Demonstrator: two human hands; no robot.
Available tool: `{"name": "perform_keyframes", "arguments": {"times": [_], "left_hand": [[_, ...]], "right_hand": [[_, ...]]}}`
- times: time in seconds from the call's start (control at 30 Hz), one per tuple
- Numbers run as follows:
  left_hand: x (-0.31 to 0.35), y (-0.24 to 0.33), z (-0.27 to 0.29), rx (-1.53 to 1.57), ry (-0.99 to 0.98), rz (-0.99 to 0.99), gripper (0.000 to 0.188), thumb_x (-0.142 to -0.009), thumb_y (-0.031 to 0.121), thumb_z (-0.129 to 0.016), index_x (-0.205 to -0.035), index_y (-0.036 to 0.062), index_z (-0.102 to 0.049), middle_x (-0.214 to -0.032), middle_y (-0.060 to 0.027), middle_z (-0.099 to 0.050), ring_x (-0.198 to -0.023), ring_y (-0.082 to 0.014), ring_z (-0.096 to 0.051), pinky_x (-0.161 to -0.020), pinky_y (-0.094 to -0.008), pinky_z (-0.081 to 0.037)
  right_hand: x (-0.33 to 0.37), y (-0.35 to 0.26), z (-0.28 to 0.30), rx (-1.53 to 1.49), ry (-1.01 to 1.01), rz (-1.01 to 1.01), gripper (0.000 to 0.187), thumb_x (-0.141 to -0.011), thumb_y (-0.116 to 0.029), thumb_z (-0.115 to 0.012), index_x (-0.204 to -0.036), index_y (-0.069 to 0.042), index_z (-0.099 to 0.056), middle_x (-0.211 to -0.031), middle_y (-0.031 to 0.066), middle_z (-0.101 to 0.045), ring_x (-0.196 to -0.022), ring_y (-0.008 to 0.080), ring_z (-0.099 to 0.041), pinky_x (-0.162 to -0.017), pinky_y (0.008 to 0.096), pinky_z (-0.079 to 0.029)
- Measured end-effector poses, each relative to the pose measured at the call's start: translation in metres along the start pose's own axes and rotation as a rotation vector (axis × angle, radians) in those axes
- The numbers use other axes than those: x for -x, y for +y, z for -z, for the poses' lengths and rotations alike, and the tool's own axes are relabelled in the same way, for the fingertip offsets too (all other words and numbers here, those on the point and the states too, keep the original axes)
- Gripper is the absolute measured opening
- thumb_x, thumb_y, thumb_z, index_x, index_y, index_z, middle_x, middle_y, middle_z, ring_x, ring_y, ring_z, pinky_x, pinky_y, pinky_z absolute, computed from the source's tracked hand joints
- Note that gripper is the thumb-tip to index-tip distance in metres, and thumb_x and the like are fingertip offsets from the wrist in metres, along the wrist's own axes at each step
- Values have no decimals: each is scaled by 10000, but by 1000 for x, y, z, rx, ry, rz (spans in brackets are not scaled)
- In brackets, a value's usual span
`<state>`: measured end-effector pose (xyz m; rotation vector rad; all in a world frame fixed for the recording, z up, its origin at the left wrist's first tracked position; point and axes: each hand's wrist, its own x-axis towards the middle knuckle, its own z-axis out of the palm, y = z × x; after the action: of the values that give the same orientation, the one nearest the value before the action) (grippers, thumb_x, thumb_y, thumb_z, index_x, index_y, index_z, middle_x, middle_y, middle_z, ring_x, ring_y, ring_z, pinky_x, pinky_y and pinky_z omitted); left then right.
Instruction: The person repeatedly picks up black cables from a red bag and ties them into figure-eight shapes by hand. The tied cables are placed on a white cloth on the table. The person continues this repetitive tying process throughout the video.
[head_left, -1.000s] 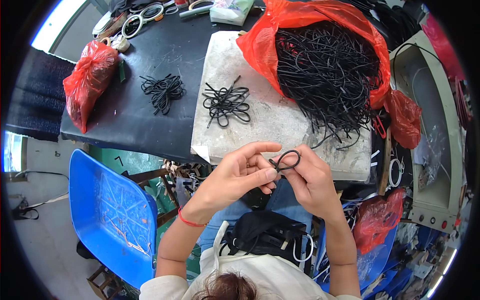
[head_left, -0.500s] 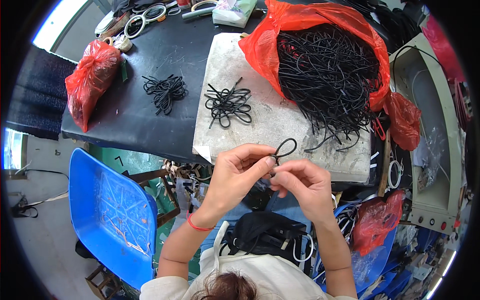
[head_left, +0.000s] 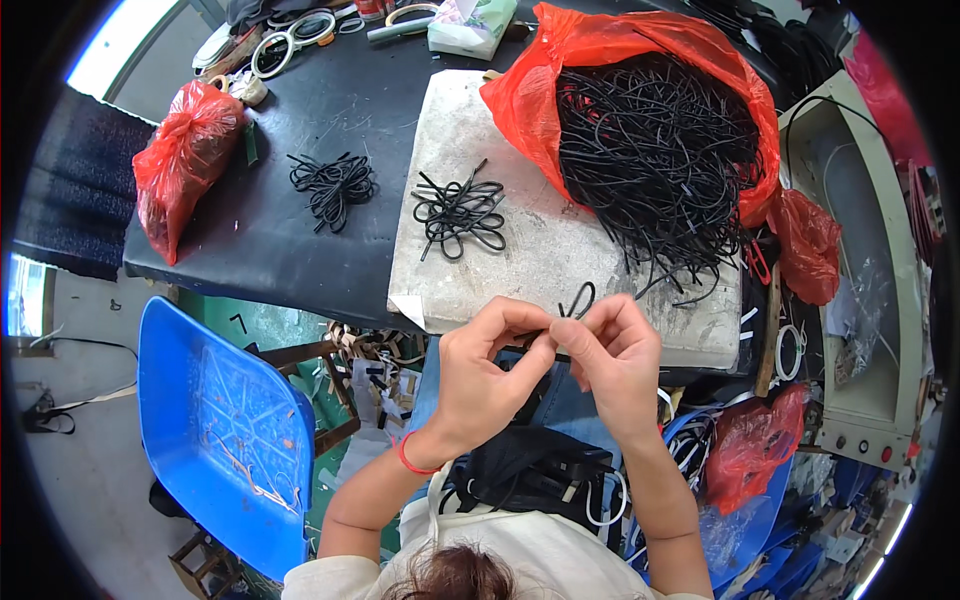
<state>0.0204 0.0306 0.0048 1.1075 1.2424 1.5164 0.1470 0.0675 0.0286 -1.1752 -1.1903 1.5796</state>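
Note:
Between my hands is a thin black cord (head_left: 584, 293), its small loop and a short end standing up past my fingertips. My left hand (head_left: 492, 355) pinches it from the left, thumb against fingers. My right hand (head_left: 612, 350) grips it at the base of the loop, and the two thumbs nearly meet. Fingers hide the rest of the cord. Just beyond, a small pile of looped black cords (head_left: 460, 212) lies on the pale board (head_left: 560, 240). A big heap of black cords (head_left: 660, 140) spills from an open red plastic bag (head_left: 520, 95) at the far right.
Another bundle of black cords (head_left: 333, 190) and a tied red bag (head_left: 185, 160) lie on the black tabletop (head_left: 340, 260). Rolls of tape (head_left: 272, 55) and a tissue pack (head_left: 470, 28) are at the back. A blue plastic tub (head_left: 225, 400) stands at lower left, a grey metal cabinet (head_left: 870, 380) at right.
My left hand has shifted slightly right and my hands have drawn together. The cord's loop has turned more upright and narrower, with a short end now showing beside it.

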Motion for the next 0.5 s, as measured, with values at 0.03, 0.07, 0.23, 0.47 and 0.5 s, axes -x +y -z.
{"name": "perform_keyframes", "arguments": {"times": [0.03, 0.07, 0.23, 0.47, 0.5], "left_hand": [[-1, 2, 1, -8, -19, 9, 105, -769, -4, -615, -869, -27, -594, -806, -76, -636, -742, -103, -609, -672, -237, -503], [-2, 4, 2, -16, -38, 18, 97, -764, 0, -616, -855, -27, -597, -792, -77, -640, -727, -106, -614, -671, -239, -504], [-2, 7, 12, -137, -249, 107, 119, -763, 13, -621, -869, -34, -594, -811, -80, -640, -740, -126, -621, -700, -250, -501], [-4, 19, 13, -119, -343, 271, 277, -744, 6, -652, -995, -37, -541, -904, -76, -627, -847, -118, -606, -766, -246, -492], [-2, 18, 13, -119, -331, 252, 305, -742, 9, -655, -1015, -34, -525, -910, -82, -629, -855, -118, -606, -768, -246, -493]], "right_hand": [[-1, 3, 1, -11, -2, 50, 168, -805, -152, -670, -823, -10, -582, -717, -15, -525, -598, 21, -447, -536, 159, -376], [-3, 7, 3, 23, -32, 55, 161, -807, -148, -667, -832, -12, -584, -745, -12, -518, -616, 22, -442, -550, 162, -373], [-4, 10, 17, 120, -181, 178, 131, -817, -134, -645, -862, -22, -596, -835, 0, -503, -666, 27, -443, -588, 176, -370], [-1, 11, 7, -31, -32, -2, 133, -865, -138, -589, -909, -15, -569, -765, -24, -523, -666, 21, -453, -597, 169, -379], [-1, 14, 8, -44, -28, 0, 134, -870, -142, -583, -914, -17, -566, -757, -27, -527, -665, 20, -454, -594, 168, -379]]}}
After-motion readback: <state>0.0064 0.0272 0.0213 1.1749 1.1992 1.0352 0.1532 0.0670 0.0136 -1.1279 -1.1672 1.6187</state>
